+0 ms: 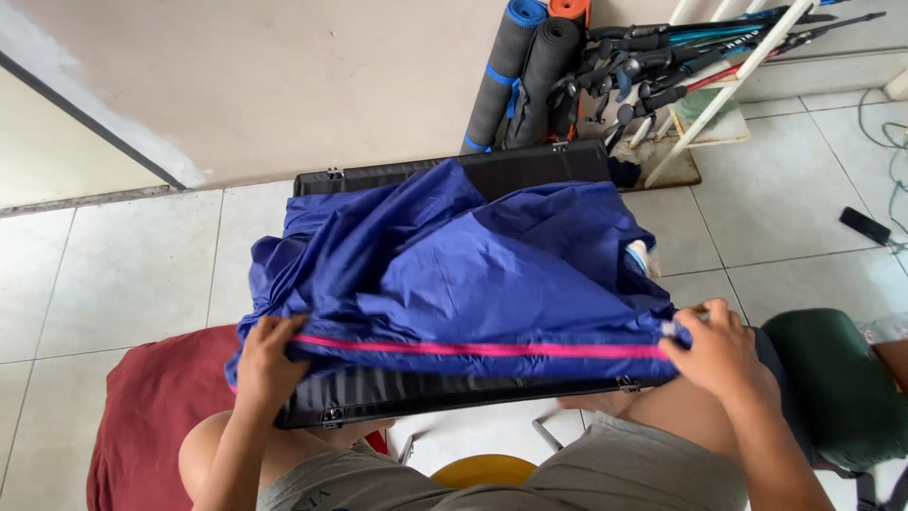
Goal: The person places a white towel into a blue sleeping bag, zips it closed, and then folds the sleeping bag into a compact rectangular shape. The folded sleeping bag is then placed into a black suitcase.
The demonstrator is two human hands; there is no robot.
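tiled floor, blue fabric (473, 274) between hands

I see bare forearms with no sleeves, left hand (267, 364) at eight o'clock, right hand (721, 355) at four o'clock; grey shorts (615, 473) cover my thighs at six o'clock.

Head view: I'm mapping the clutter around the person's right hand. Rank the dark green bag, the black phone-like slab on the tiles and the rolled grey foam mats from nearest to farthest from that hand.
From the right hand:
1. Dark green bag, just to its right, by the knee.
2. Black phone-like slab, on the tiles, up and right.
3. Rolled grey foam mats, against the far wall.
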